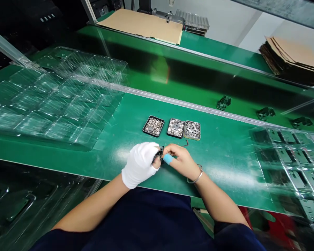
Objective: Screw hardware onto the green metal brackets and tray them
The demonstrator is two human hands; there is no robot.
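My left hand (141,162), in a white glove with bare fingertips, is closed around a small dark part (161,152) above the green table. My right hand (181,160) is bare, with a blue finger cover and a silver bangle at the wrist. Its thumb and fingers pinch together against the part's right side; whether a small piece sits between them is hidden. Just beyond the hands stand a black tray (153,126) of tiny metal pieces, a second such tray (176,127) and a third one (193,130) beside it. A small red-and-black bent piece (186,143) lies near my right hand.
Stacked clear plastic trays (60,101) cover the left of the table. At right, another clear tray (295,157) holds several flat metal parts. A clear upright panel (185,80) runs along the back. Behind it are cardboard sheets (143,24) and a cardboard stack (293,57).
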